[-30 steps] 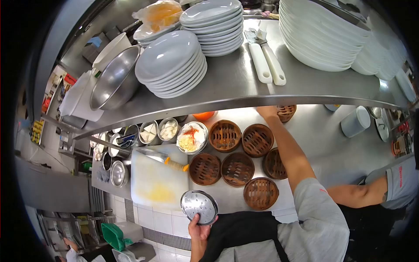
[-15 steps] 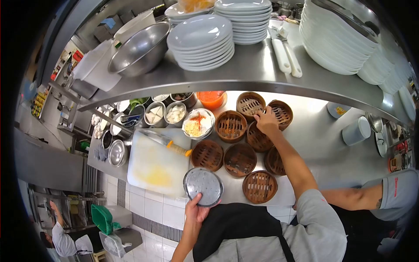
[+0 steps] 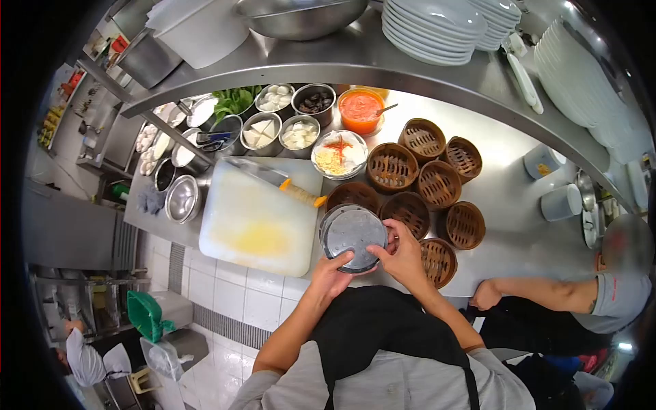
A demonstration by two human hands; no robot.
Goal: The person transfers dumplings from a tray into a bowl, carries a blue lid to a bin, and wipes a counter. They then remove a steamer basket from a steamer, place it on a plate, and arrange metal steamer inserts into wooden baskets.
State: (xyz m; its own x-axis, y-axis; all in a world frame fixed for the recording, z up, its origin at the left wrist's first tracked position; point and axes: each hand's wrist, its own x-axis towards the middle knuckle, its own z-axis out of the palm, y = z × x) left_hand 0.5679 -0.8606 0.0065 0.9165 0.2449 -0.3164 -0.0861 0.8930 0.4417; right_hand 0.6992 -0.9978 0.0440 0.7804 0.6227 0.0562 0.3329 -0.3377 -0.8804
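Observation:
My left hand (image 3: 333,274) grips the near rim of a round perforated metal steamer tray (image 3: 352,236), held over the counter edge. My right hand (image 3: 402,255) has its fingers on the tray's right rim, so both hands hold it. Just behind the tray stand several round bamboo steamer baskets (image 3: 408,179) in a cluster on the steel counter (image 3: 509,198). One basket (image 3: 437,260) sits right beside my right hand.
A white cutting board (image 3: 256,219) with a knife (image 3: 277,181) lies to the left. Metal tubs of ingredients (image 3: 280,133), a small plate of garnish (image 3: 338,154) and an orange sauce tub (image 3: 361,109) line the back. Stacked plates (image 3: 437,20) fill the overhead shelf. Another person's arm (image 3: 540,294) rests at right.
My right hand left the far bamboo baskets and came back onto the metal tray. The tray rose toward the baskets. The view tilted down.

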